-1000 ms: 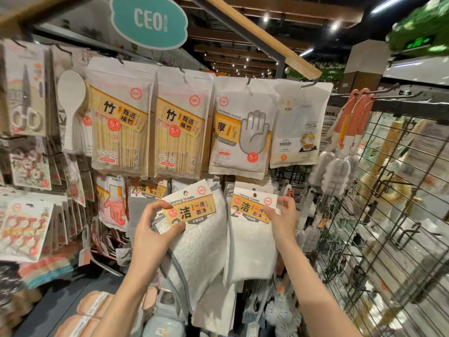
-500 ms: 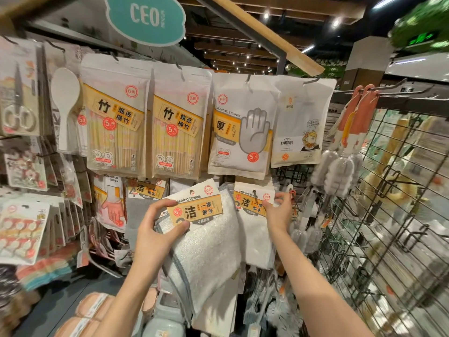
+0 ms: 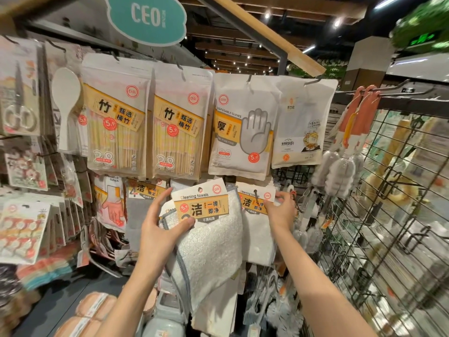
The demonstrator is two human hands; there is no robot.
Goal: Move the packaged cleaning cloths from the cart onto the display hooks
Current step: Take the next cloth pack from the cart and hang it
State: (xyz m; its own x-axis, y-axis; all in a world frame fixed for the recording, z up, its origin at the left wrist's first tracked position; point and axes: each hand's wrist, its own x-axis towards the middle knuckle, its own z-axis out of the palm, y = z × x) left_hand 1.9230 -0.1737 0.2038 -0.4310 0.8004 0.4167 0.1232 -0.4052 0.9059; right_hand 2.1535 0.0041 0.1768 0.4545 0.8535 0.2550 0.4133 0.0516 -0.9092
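Observation:
My left hand (image 3: 162, 227) grips a small stack of white cleaning cloths (image 3: 213, 242) by the yellow-and-white card header, tilted, in front of the display's lower row. To its right another cleaning cloth pack (image 3: 256, 229) hangs on a display hook (image 3: 255, 192) through the hole in its header. My right hand (image 3: 281, 210) pinches the right edge of that header. The cart is not in view.
Bags of bamboo sticks (image 3: 116, 125), disposable gloves (image 3: 243, 132) and another white bag (image 3: 303, 122) hang above. Grey cloth packs (image 3: 143, 190) hang left of my left hand. Bottle brushes (image 3: 340, 171) and a black wire grid (image 3: 388, 215) stand to the right.
The right-hand cloth pack has gone back onto the hook and hangs flatter against the display. My left hand has lifted its cloths slightly up and to the right.

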